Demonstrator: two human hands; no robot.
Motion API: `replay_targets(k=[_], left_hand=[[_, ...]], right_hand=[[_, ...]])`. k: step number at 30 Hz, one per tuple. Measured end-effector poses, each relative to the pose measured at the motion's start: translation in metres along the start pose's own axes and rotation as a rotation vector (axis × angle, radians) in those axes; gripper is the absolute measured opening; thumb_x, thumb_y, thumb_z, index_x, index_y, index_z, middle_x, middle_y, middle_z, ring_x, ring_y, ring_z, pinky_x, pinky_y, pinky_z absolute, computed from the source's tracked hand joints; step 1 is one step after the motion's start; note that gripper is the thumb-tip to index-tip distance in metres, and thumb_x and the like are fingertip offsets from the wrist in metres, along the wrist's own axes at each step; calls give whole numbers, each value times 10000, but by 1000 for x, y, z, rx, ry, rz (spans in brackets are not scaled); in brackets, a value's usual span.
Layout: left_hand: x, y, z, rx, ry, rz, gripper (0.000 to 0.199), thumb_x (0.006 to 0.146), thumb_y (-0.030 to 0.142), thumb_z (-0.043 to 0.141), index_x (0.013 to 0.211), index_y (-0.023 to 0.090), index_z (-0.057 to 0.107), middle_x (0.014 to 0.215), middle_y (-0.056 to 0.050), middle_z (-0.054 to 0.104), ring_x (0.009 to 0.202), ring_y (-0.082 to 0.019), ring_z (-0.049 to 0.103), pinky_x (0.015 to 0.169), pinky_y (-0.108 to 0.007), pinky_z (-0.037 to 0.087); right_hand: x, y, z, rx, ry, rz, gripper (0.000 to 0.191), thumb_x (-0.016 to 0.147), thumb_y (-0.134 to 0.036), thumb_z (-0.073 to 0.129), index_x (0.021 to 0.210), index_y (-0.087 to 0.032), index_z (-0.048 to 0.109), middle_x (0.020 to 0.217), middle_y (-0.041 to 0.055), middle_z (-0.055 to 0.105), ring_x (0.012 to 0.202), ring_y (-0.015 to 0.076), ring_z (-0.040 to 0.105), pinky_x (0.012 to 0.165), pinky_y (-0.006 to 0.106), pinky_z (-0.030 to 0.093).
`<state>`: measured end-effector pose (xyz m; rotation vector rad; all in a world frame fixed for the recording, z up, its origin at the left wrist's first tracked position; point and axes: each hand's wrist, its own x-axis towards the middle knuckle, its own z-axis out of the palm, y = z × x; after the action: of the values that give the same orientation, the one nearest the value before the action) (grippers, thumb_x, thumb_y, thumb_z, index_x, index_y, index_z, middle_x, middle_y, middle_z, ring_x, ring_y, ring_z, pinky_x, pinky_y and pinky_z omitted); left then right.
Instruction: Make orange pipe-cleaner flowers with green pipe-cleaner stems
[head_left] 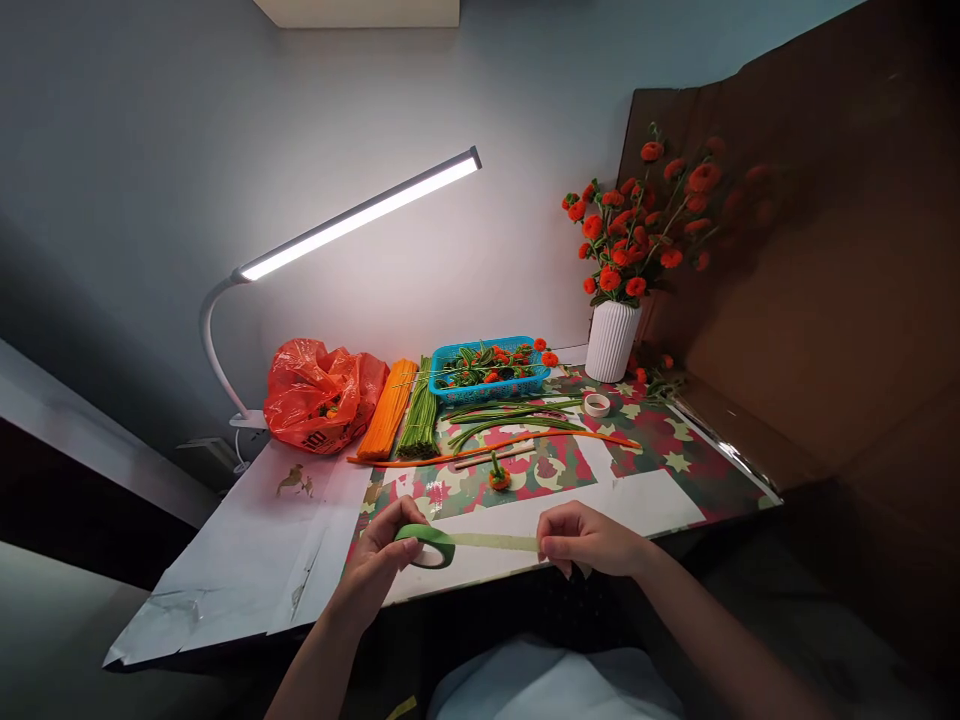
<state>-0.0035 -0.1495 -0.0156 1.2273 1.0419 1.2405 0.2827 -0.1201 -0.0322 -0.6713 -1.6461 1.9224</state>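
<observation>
My left hand (380,560) is closed around a roll of green floral tape (426,546), near the front edge of the table. A pale green strip (495,541) of that tape stretches across to my right hand (589,538), whose thumb and fingers pinch its end. Just beyond the strip, a small orange flower head (499,473) with a short green stub rests on the table. Behind it lie a thin light stick (495,457) and a long orange pipe cleaner (420,459).
A blue basket (491,392) holds red flowers and leaves. Green pipe cleaners (419,425), orange pipe cleaners (386,410) and a red plastic bag (319,395) stand left. A white vase (611,343) of red flowers and a pale tape roll (597,405) are right; a lamp (360,215) hangs above.
</observation>
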Motion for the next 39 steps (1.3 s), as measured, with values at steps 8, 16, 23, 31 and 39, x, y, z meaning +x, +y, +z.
replay_targets(k=[8,16,23,31,39], left_hand=[[4,-2,-5,317,43,87,272,782,449,579,747,181,565,682,-6,519,618,-136,470,564,-235,372],[7,-13,32,611,-197,181,182,853,296,441,903,190,579,861,-54,611,807,-197,529,729,-305,400],[36,-22,100,961,-464,443,219,770,123,463,947,213,556,862,-27,658,806,-187,558,801,-340,354],[80,-45,145,1301,-427,554,149,837,200,483,976,213,534,943,-45,666,892,-220,566,790,-366,354],[101,-55,167,1342,-309,552,203,817,124,484,988,204,560,1048,-72,644,986,-238,550,833,-387,391]], right_hand=[[-18,-3,-29,-134,232,36,323,727,-456,691,796,-145,636,614,-35,511,558,84,470,543,211,379],[-36,1,-70,-43,573,-73,275,670,-405,751,746,-168,635,612,-26,553,582,98,497,595,236,413],[-53,-5,-117,303,887,-250,302,528,-344,842,725,-213,653,715,-1,645,645,144,593,667,316,520],[-53,-32,-146,406,928,-392,277,532,-297,845,747,-245,680,769,-17,693,713,140,644,677,288,535],[-31,-57,-134,272,880,-523,200,607,-308,802,774,-270,700,753,-24,683,686,130,624,664,295,506]])
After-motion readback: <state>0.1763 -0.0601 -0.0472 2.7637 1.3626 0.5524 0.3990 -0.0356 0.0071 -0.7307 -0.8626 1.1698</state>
